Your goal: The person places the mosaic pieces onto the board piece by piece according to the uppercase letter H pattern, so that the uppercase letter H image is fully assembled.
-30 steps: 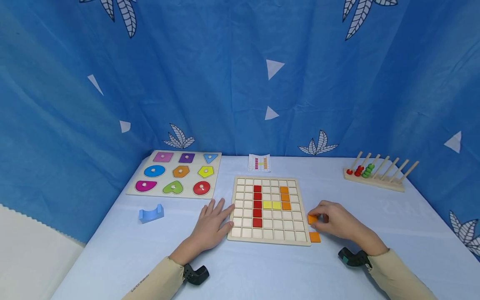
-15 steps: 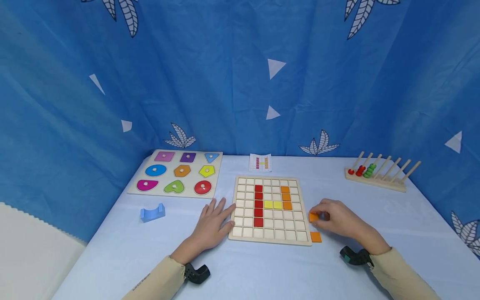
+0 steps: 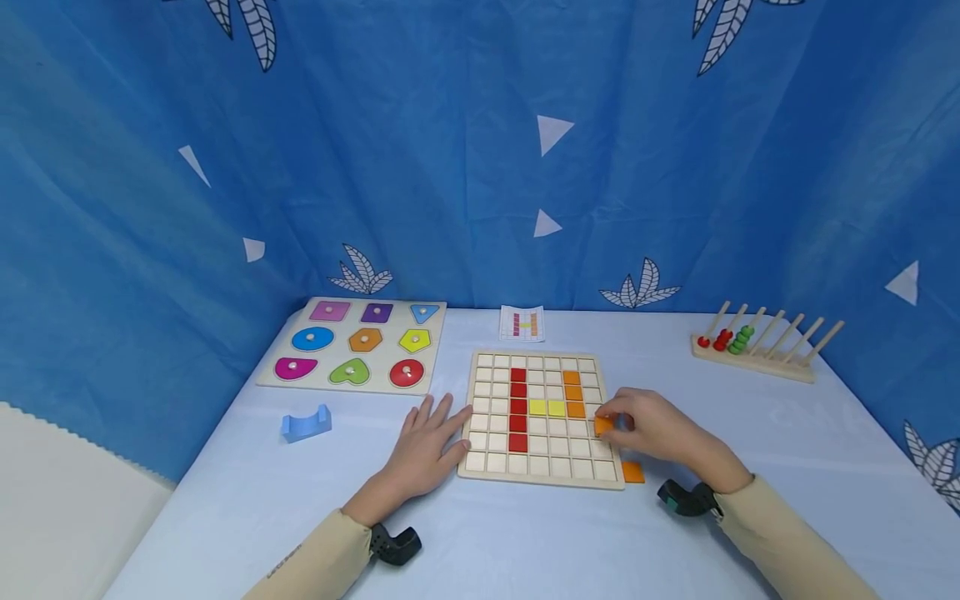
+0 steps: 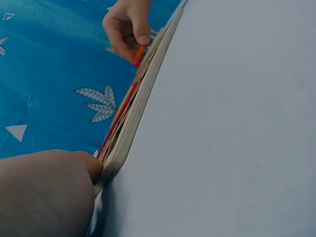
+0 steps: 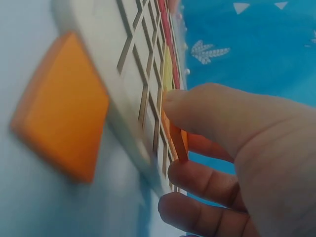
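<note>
A wooden grid board (image 3: 540, 470) lies mid-table, with a column of red tiles (image 3: 518, 407), two yellow tiles (image 3: 547, 407) and a shorter column of orange tiles (image 3: 573, 394) set in its cells. My right hand (image 3: 656, 423) pinches an orange tile (image 3: 603, 426) between thumb and fingers over the board's right part; the right wrist view shows that held tile (image 5: 178, 140) tilted on edge. Another orange tile (image 3: 633, 472) lies on the table by the board's lower right corner. My left hand (image 3: 422, 450) rests flat, fingers spread, its fingertips touching the board's left edge.
A shape puzzle board (image 3: 386, 377) lies at the back left, with a blue curved block (image 3: 307, 424) in front of it. A small pattern card (image 3: 522, 323) sits behind the grid. At the back right stands a peg rack (image 3: 752, 358) with red and green beads.
My right hand has moved left with the orange tile, from beside the board to over its right-hand cells. The left hand has stayed in place.
</note>
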`<state>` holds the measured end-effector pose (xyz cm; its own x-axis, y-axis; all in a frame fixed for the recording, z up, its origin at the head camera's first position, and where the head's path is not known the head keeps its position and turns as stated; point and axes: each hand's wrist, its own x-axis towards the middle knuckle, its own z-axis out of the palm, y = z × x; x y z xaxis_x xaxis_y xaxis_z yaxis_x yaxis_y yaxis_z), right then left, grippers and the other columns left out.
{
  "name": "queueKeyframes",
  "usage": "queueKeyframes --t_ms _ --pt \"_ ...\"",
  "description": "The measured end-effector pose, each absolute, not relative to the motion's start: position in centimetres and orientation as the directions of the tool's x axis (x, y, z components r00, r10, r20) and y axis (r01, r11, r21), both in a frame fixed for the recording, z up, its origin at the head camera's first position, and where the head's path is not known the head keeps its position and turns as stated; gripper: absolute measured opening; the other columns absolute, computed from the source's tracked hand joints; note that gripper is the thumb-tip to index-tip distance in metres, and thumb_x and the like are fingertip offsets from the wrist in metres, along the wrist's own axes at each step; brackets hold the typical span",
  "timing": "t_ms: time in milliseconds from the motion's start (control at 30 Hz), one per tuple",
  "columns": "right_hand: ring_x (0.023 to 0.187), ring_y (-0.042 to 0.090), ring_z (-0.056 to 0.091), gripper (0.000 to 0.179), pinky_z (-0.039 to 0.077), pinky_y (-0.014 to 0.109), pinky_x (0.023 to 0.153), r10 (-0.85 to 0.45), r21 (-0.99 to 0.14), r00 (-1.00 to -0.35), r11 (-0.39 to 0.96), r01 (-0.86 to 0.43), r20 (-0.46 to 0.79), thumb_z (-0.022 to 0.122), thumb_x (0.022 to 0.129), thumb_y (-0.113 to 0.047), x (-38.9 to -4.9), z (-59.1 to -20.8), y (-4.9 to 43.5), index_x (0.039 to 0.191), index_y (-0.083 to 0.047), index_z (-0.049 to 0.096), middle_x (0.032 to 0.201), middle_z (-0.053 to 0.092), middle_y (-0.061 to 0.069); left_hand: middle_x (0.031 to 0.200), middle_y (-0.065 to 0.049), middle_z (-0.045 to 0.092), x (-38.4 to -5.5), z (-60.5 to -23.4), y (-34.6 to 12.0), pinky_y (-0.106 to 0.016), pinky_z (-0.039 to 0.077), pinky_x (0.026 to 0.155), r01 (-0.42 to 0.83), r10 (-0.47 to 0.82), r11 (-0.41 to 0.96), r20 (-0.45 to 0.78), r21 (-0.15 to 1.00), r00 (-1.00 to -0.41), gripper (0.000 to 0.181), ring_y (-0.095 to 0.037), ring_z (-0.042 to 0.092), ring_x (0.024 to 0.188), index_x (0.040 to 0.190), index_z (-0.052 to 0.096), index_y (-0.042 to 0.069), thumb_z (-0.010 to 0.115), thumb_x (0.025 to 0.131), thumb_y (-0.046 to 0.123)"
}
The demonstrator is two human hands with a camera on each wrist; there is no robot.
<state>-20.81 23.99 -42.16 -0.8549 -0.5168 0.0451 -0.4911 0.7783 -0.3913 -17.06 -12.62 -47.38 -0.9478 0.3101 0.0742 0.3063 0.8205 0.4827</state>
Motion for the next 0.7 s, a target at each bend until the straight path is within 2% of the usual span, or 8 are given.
queueKeyframes --t_ms 433,700 --pt "0.073 0.006 0.048 0.028 0.043 0.019 0.062 -0.560 -0.377 -0.828 0.762 -0.527 0.027 0.083 0.085 -0.025 -21.4 -42.3 21.9 0.108 -0.011 0.078 0.087 0.065 -0.007 0.164 -0.021 0.035 -17.1 -47.5 -12.7 -0.068 0.014 0.123 0.306 0.312 0.822 0.069 0.481 -0.947 0.054 -0.050 0.019 0.155 0.152 0.050 0.016 0.057 0.101 0.032" --pt "0.074 0.008 0.049 0.031 0.041 0.018 0.063 -0.575 -0.366 -0.817 0.751 -0.549 0.047 0.083 0.084 -0.027 -21.6 -42.5 21.1 0.110 -0.010 0.079 0.085 0.063 -0.008 0.164 -0.021 0.035 -17.1 -47.5 -12.7 -0.068 0.015 0.123 0.309 0.312 0.824 0.075 0.475 -0.947 0.054 -0.050 0.019 0.155 0.151 0.051 0.017 0.057 0.100 0.032"
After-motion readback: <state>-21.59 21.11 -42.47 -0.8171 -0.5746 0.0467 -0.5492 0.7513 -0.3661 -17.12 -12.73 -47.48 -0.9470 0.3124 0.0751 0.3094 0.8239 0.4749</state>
